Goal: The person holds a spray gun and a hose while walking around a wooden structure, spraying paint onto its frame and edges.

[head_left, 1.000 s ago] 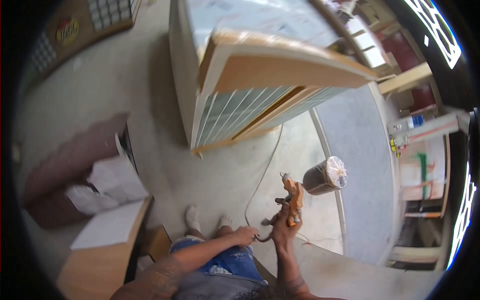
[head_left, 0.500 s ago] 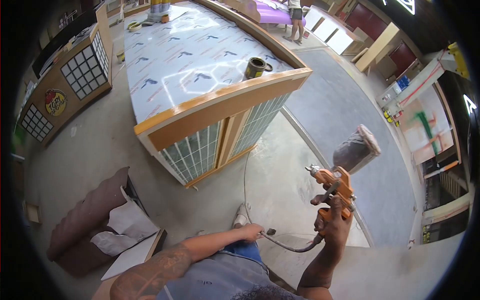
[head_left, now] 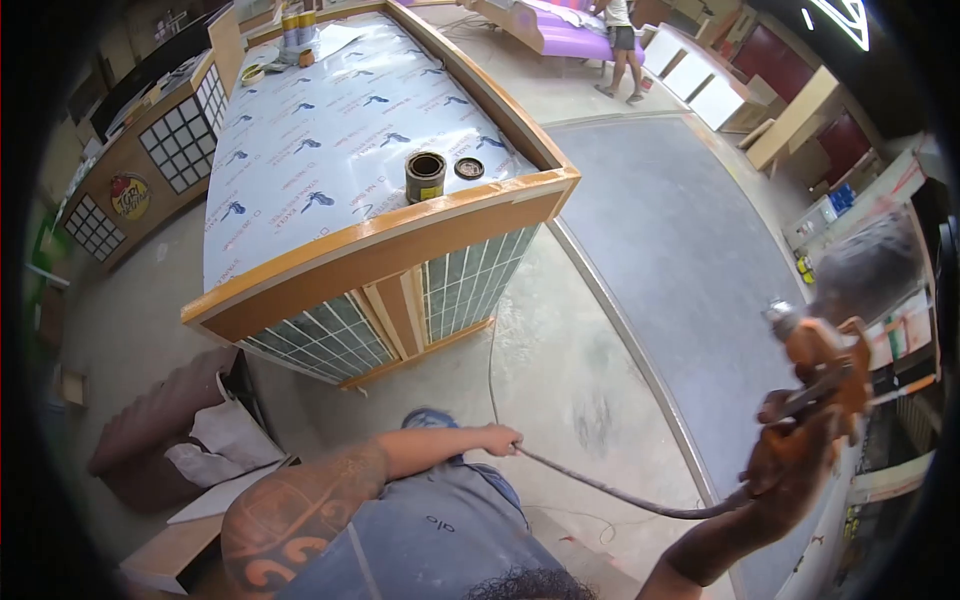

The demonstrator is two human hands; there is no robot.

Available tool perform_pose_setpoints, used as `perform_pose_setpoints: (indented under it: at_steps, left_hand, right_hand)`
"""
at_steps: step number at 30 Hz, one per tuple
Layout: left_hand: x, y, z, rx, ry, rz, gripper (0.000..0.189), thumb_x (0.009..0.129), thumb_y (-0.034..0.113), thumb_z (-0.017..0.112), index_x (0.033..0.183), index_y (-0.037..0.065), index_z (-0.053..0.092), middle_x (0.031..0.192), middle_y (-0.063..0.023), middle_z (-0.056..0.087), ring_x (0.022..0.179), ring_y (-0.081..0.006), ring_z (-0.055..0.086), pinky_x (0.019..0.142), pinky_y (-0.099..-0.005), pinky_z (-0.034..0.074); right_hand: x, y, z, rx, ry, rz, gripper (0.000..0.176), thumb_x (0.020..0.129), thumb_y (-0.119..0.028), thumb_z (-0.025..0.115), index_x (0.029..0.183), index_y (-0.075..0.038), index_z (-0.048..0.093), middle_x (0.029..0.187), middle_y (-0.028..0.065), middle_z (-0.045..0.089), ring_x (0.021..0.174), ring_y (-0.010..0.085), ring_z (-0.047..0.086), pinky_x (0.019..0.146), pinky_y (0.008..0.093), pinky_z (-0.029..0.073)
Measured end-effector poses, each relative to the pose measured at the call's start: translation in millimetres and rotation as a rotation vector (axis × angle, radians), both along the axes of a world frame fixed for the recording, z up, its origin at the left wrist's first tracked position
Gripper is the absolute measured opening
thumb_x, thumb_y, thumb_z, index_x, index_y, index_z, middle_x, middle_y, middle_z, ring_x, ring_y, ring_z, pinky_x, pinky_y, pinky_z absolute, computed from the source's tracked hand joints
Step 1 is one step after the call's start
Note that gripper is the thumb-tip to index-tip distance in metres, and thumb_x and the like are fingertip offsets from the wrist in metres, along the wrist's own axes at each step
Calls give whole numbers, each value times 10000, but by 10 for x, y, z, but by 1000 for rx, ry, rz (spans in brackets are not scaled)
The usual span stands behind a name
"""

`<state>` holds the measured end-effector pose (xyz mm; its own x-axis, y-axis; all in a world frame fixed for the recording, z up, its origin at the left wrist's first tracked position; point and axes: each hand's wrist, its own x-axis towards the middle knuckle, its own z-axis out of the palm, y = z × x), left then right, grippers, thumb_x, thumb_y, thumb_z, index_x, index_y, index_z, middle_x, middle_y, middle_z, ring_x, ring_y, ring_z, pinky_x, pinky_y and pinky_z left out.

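My right hand (head_left: 800, 435) is wrapped round an orange spray gun (head_left: 828, 365), raised at the right side and smeared by motion. A dark, grimy cup (head_left: 868, 265) sits on top of the gun. From the gun's handle a grey air hose (head_left: 610, 492) sags across to my left hand (head_left: 498, 440), whose fingers are closed on it in front of my body. Beyond my left hand the hose runs along the floor towards the counter. The wooden counter (head_left: 330, 262) stands ahead, with film-covered top and gridded panels. An open paint can (head_left: 425, 177) rests near its front edge beside a lid (head_left: 468, 168).
Another counter (head_left: 155, 185) with a round logo stands at the left. A brown padded piece (head_left: 150, 425) lies lower left with paper on it. At the back, a person (head_left: 622, 50) stands by a purple curved piece (head_left: 560, 30). White cabinets (head_left: 700, 75) are at back right.
My right hand has swung the spray gun further right, stretching the hose out longer. The view has shifted, so the counter sits further left and the lid beside the can shows more clearly.
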<state>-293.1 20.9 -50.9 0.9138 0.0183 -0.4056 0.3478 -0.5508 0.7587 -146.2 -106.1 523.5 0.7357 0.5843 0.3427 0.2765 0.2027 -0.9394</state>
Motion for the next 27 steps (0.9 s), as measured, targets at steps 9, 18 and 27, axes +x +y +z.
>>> perform_pose_setpoints:
  at_steps: [9, 18, 27]
  left_hand:
    - [1291, 1511, 26, 14, 25, 433, 481, 919, 541, 648, 1149, 121, 685, 1150, -168, 715, 1106, -367, 670, 919, -501, 510]
    - [1657, 2079, -613, 13, 381, 859, 409, 855, 367, 688, 1085, 33, 746, 1133, -241, 721, 1059, -420, 694, 921, -494, 548]
    - [2295, 1652, -392, -38, 301, 1242, 393, 936, 383, 568, 983, 50, 772, 1014, -259, 727, 1010, -435, 698, 903, -492, 540]
  right_hand:
    - [2255, 1013, 643, 240, -58, 294, 516, 1084, -403, 484, 1479, -78, 415, 1045, 118, 626, 591, 101, 496, 448, 196, 387]
    - [4404, 2255, 499, -198, -82, 483, 604, 1055, -528, 452, 1513, -144, 365, 1134, 239, 634, 417, 146, 423, 322, 248, 365]
    - [5155, 4051, -305, -486, -108, 663, 486, 1039, -394, 555, 1369, -54, 446, 991, 187, 683, 436, 116, 470, 358, 234, 354]
